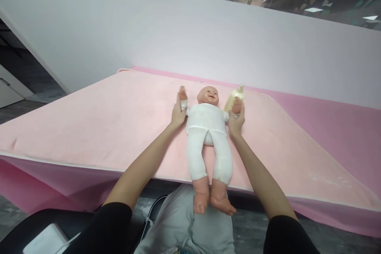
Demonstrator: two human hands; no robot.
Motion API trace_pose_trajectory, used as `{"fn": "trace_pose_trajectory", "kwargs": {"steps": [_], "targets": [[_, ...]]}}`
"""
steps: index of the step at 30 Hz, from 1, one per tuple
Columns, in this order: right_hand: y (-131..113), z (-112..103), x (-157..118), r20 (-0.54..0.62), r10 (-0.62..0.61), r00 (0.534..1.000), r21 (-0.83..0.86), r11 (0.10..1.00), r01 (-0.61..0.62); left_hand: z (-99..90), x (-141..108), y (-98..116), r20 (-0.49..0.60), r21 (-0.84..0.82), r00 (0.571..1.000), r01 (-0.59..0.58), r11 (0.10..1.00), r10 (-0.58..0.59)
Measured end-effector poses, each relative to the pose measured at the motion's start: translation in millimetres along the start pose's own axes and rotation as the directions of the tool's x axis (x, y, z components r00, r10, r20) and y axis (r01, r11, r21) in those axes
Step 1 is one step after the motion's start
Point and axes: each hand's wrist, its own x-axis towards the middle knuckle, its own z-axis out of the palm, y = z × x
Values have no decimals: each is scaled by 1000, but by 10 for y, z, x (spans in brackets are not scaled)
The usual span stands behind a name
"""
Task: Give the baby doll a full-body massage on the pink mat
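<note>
A baby doll [206,118] with a white cloth body lies face up on the pink mat, its head away from me and its feet hanging past the front edge. My left hand [178,115] is closed around the doll's forearm on the left, near its bare plastic hand [182,94]. On the other side, my right hand [237,123] grips the other forearm, whose plastic hand [236,106] points up. Both doll arms are bent upward beside the head. A pale yellow bottle [230,100] with a nozzle lies behind my right hand, partly covered by it.
The pink mat [98,127] covers the table, over a darker pink cloth [333,127]. A white partition [184,31] rises behind it. At lower left, a white box [46,241] with a cable sits on a black chair [59,218]. My legs are below the table edge.
</note>
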Motion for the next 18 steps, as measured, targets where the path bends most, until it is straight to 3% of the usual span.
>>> {"fn": "trace_pose_trajectory", "kwargs": {"steps": [3, 6, 10, 13, 16, 18], "targets": [[-74, 13, -42, 319, -155, 935, -86, 978, 192, 23, -66, 161, 149, 277, 982, -153, 948, 115], [-86, 18, -46, 398, -194, 897, -136, 954, 267, 47, -95, 238, 212, 426, 971, -195, 883, 112], [-37, 15, -30, 356, -182, 917, -80, 971, 224, 33, -94, 204, 218, 452, 968, -211, 867, 121], [20, 22, -26, 215, -128, 968, 123, 987, 103, 7, -83, 152, 188, 399, 974, -193, 896, 126], [54, 37, -26, 70, 15, 997, 308, 951, -36, -11, -64, 100, 128, 267, 983, -161, 950, 131], [62, 55, -18, -10, 140, 990, 369, 921, -126, -17, -45, 53, 67, 125, 990, -134, 983, 126]]}}
